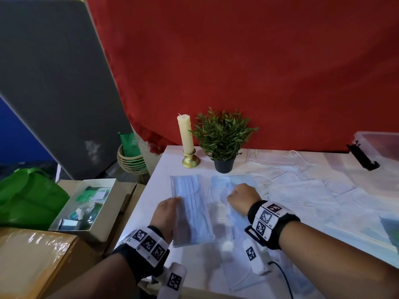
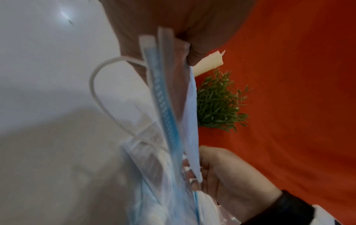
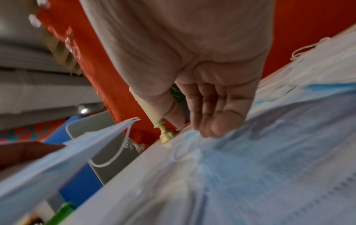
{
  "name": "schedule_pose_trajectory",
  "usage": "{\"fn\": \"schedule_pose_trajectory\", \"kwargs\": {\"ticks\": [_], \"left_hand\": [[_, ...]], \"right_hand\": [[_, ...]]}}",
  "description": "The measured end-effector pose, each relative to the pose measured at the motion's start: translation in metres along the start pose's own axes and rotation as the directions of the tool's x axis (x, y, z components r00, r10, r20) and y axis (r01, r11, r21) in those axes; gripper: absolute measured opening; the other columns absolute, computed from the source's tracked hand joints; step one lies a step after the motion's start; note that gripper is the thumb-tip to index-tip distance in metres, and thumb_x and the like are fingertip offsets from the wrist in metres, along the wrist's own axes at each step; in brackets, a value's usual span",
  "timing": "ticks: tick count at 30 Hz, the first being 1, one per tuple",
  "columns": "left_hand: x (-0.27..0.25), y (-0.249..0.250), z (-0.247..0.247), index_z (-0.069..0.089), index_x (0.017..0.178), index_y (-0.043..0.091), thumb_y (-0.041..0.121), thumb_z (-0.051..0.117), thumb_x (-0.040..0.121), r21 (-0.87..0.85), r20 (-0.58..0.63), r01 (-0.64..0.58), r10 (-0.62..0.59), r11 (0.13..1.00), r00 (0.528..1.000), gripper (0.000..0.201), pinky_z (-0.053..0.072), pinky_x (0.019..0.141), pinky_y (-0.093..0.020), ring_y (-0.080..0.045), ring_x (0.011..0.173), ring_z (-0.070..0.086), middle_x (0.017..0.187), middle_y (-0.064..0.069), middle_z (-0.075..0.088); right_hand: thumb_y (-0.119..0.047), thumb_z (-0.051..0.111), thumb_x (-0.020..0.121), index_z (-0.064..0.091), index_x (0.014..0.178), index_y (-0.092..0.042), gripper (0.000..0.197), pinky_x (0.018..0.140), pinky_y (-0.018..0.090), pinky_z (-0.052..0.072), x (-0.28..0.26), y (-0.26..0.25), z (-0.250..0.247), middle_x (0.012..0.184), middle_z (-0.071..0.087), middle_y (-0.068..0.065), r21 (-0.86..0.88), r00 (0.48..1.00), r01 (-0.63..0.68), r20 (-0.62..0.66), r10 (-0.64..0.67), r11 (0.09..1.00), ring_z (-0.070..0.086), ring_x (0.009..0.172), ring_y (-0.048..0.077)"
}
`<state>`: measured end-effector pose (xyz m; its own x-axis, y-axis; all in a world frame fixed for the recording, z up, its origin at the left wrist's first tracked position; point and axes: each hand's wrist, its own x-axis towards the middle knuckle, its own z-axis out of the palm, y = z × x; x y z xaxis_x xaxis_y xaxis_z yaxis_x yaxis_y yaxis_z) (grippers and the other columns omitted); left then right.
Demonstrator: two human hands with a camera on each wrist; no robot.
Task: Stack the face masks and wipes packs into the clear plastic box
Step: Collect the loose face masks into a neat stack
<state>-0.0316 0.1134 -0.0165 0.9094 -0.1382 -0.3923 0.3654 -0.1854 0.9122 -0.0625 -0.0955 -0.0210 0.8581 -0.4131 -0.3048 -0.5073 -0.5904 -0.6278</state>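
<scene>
My left hand grips a stack of pale blue face masks by its left edge and holds it tilted above the white table. In the left wrist view, the thumb and fingers pinch the stack, and an ear loop hangs loose. My right hand reaches down beside it. Its fingertips touch another blue mask lying flat on the table. Several more masks lie spread to the right. The clear plastic box, with a black latch, stands at the far right.
A cream candle in a brass holder and a small potted plant stand at the back of the table. Left of the table are an open cardboard box, a green bag and a wire basket. A red cloth hangs behind.
</scene>
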Motion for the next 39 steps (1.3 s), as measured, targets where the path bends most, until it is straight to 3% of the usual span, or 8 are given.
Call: {"fn": "schedule_pose_trajectory", "kwargs": {"ticks": [5,9,14,18,22,26,32,39], "left_hand": [[0.009,-0.012,-0.026,0.063,0.088,0.015,0.018,0.050,0.100,0.015,-0.060,0.023,-0.022,1.000,0.998,0.017,0.050,0.088,-0.043,-0.028,0.087,0.060,0.092,-0.009,0.065],[0.013,-0.018,-0.033,0.066,0.085,-0.001,0.016,0.051,0.093,0.037,-0.089,0.047,-0.043,0.998,0.995,0.024,0.050,0.071,-0.042,-0.031,0.078,0.061,0.081,-0.016,0.064],[0.014,-0.019,-0.037,0.063,0.085,-0.007,0.013,0.050,0.092,0.002,-0.099,0.080,-0.079,0.997,0.992,0.025,0.048,0.065,-0.040,-0.031,0.074,0.058,0.078,-0.020,0.059],[0.015,-0.018,-0.040,0.064,0.086,-0.009,0.015,0.049,0.085,0.054,-0.117,0.074,-0.067,0.996,0.991,0.028,0.051,0.067,-0.046,-0.033,0.076,0.060,0.079,-0.021,0.063],[0.017,-0.018,-0.040,0.064,0.080,-0.005,0.009,0.047,0.087,0.144,-0.113,0.065,-0.049,0.987,0.992,0.024,0.046,0.056,-0.028,-0.025,0.067,0.054,0.074,-0.014,0.061],[0.015,-0.021,-0.035,0.063,0.085,0.012,0.022,0.050,0.098,0.088,-0.061,0.019,-0.013,0.996,0.998,0.020,0.052,0.086,-0.046,-0.029,0.088,0.061,0.088,-0.010,0.065],[0.014,-0.016,-0.026,0.064,0.089,-0.010,0.010,0.046,0.087,0.103,-0.103,0.081,-0.070,0.991,0.992,0.027,0.049,0.066,-0.040,-0.032,0.075,0.060,0.080,-0.022,0.063],[0.009,-0.017,-0.018,0.064,0.086,-0.007,0.014,0.051,0.090,0.015,-0.122,0.083,-0.081,0.996,0.989,0.024,0.047,0.069,-0.042,-0.032,0.077,0.058,0.080,-0.021,0.060]], "right_hand": [[-0.038,0.057,0.087,0.057,0.104,-0.010,0.034,0.069,0.028,0.045,0.005,-0.005,0.014,0.108,0.062,0.009,-0.295,0.999,-0.032,0.011,0.037,0.955,0.061,0.097,0.028],[-0.036,0.056,0.087,0.055,0.118,-0.013,0.038,0.088,0.036,0.049,0.007,-0.017,0.029,0.124,0.049,0.007,-0.453,0.979,0.199,0.062,-0.192,0.869,0.051,0.116,0.027],[-0.054,0.056,0.081,0.055,0.081,-0.011,0.043,0.064,0.029,0.045,0.000,-0.039,0.049,0.088,0.057,0.005,-0.482,0.951,0.295,0.235,-0.202,0.825,0.059,0.084,0.025],[-0.049,0.058,0.083,0.063,0.101,-0.009,0.044,0.069,0.029,0.047,-0.006,-0.044,0.063,0.105,0.064,0.009,-0.555,0.958,0.275,0.230,-0.173,0.785,0.062,0.094,0.027],[-0.027,0.058,0.083,0.056,0.086,-0.012,0.016,0.066,0.028,0.047,-0.002,-0.044,0.066,0.095,0.063,0.007,-0.532,0.974,0.206,0.194,-0.118,0.822,0.064,0.093,0.027],[-0.022,0.057,0.082,0.060,0.095,-0.010,0.017,0.070,0.028,0.051,-0.005,-0.040,0.060,0.104,0.066,0.008,-0.467,0.989,0.133,0.122,-0.085,0.874,0.065,0.096,0.027],[-0.044,0.064,0.077,0.053,0.084,-0.014,0.033,0.066,0.027,0.047,-0.007,-0.029,0.047,0.097,0.064,0.007,-0.344,0.993,0.098,0.092,-0.070,0.934,0.064,0.091,0.025],[-0.016,0.064,0.079,0.062,0.099,-0.008,0.021,0.071,0.028,0.053,-0.004,-0.040,0.056,0.106,0.066,0.009,-0.435,0.989,0.092,0.141,-0.034,0.896,0.066,0.097,0.027]]}}
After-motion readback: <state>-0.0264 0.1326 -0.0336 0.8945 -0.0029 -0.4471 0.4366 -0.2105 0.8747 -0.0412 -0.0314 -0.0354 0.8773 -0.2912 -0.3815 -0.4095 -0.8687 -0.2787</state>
